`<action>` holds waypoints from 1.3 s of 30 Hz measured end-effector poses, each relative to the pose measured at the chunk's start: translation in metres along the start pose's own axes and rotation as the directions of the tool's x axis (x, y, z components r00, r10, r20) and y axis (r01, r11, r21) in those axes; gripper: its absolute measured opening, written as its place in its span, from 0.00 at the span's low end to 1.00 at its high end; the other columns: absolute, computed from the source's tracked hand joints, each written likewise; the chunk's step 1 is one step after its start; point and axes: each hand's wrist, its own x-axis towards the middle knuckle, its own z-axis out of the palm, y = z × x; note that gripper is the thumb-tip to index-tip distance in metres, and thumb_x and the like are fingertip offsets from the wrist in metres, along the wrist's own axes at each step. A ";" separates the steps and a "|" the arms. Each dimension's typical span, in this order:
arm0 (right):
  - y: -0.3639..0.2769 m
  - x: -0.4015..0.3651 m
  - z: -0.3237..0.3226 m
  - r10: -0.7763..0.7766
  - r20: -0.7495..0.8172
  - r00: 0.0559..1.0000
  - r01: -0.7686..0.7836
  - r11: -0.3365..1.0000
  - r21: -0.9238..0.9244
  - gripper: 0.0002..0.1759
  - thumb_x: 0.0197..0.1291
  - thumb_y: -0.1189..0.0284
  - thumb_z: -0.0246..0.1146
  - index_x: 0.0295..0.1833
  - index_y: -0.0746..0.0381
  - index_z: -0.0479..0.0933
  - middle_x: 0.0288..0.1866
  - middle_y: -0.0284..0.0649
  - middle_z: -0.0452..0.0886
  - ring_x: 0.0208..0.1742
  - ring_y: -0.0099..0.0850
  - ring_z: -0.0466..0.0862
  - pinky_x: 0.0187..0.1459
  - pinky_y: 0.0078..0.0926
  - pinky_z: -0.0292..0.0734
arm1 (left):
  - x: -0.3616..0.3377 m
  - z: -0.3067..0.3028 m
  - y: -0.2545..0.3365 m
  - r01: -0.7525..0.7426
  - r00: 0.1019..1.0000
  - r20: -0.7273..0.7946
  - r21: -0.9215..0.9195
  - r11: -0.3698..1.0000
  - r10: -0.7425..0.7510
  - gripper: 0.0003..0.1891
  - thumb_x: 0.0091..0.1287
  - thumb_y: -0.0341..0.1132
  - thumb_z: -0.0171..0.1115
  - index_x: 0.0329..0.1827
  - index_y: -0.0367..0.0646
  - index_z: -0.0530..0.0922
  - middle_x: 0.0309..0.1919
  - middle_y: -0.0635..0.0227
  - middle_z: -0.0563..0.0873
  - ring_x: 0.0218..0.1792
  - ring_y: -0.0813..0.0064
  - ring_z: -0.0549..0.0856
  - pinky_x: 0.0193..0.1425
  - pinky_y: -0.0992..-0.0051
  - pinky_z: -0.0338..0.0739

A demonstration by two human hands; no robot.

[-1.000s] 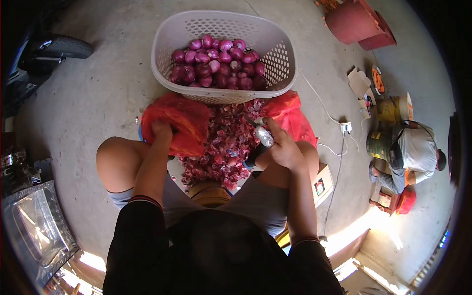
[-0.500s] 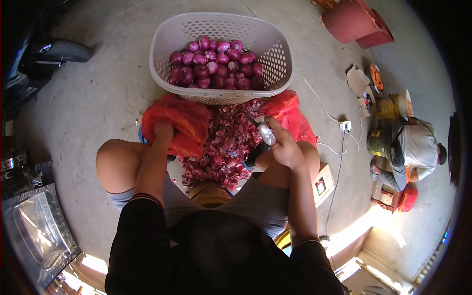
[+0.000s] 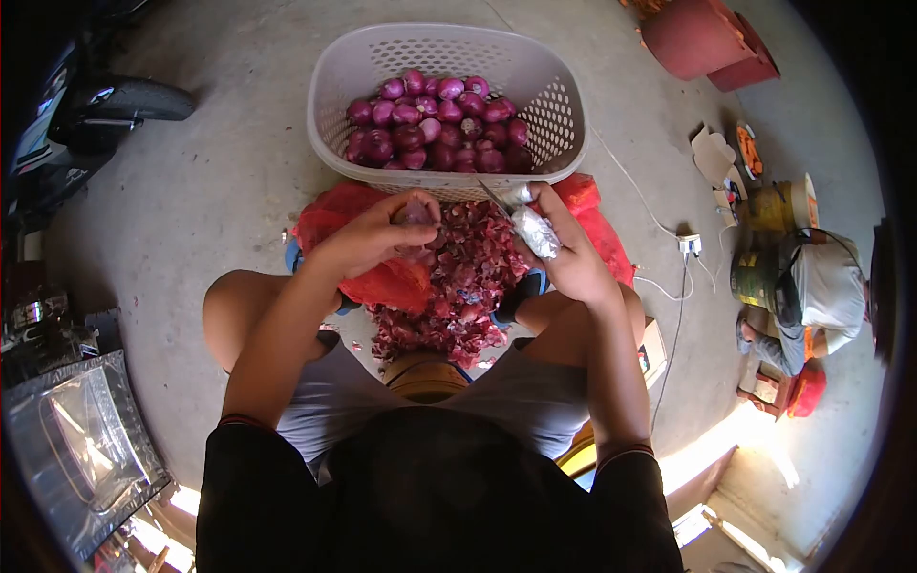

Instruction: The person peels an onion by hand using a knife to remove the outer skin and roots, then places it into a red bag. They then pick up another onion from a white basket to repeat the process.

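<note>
My left hand (image 3: pixel 368 234) is closed around a purple onion (image 3: pixel 417 212), raised over the left red mesh bag (image 3: pixel 387 288). In my right hand (image 3: pixel 581 263) is a small knife (image 3: pixel 535 233), its handle wrapped in something silvery and its thin dark blade pointing up and left. Between my legs spreads a heap of dry reddish onion skins (image 3: pixel 470 258). A second red mesh bag (image 3: pixel 602 234) lies at the right, partly behind my right hand. Just ahead stands a grey plastic basket (image 3: pixel 330 134) with many shiny purple onions (image 3: pixel 411 136) inside.
At the right a person (image 3: pixel 829 286) sits bent near buckets (image 3: pixel 776 205). A power strip (image 3: pixel 689 244) with cords lies on the floor. Red tubs (image 3: pixel 693 38) stand at upper right, and a motorcycle wheel (image 3: pixel 143 98) at upper left.
My left hand has come out of the left mesh bag, lifting an onion up and to the right. The knife stays in my right hand, and the whole view has shifted slightly.
</note>
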 end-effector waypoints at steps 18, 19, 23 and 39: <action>0.035 0.014 0.045 -0.338 -0.067 0.939 0.286 0.872 -0.397 0.35 0.43 0.67 0.73 0.58 0.62 0.66 0.44 0.46 0.74 0.43 0.42 0.79 0.43 0.32 0.74 | 0.012 0.019 -0.038 -0.035 0.999 0.001 -0.549 0.835 0.043 0.18 0.70 0.36 0.46 0.61 0.45 0.64 0.54 0.63 0.76 0.53 0.68 0.79 0.56 0.64 0.76; 0.035 0.015 0.045 -0.350 -0.065 0.934 0.288 0.850 -0.442 0.34 0.42 0.69 0.73 0.56 0.62 0.68 0.44 0.46 0.74 0.43 0.43 0.78 0.43 0.32 0.74 | 0.011 0.021 -0.036 -0.012 1.000 0.008 -0.589 0.808 0.021 0.17 0.71 0.37 0.45 0.61 0.45 0.64 0.54 0.63 0.76 0.53 0.68 0.79 0.56 0.64 0.76; 0.051 0.019 0.038 -0.201 -0.070 0.977 0.186 0.966 -0.181 0.26 0.40 0.78 0.69 0.50 0.65 0.71 0.38 0.48 0.75 0.42 0.45 0.78 0.45 0.30 0.73 | 0.013 0.019 -0.036 0.043 0.999 0.042 -0.509 0.860 -0.025 0.19 0.72 0.43 0.44 0.61 0.44 0.65 0.53 0.61 0.77 0.52 0.68 0.80 0.51 0.65 0.80; 0.013 0.003 0.008 -0.105 0.074 0.992 0.123 0.941 -0.316 0.42 0.37 0.62 0.77 0.59 0.63 0.67 0.52 0.44 0.75 0.55 0.37 0.76 0.55 0.32 0.71 | 0.009 0.041 -0.026 0.005 0.990 -0.125 -0.451 0.892 -0.069 0.24 0.73 0.51 0.39 0.65 0.47 0.60 0.58 0.63 0.73 0.59 0.69 0.74 0.59 0.64 0.72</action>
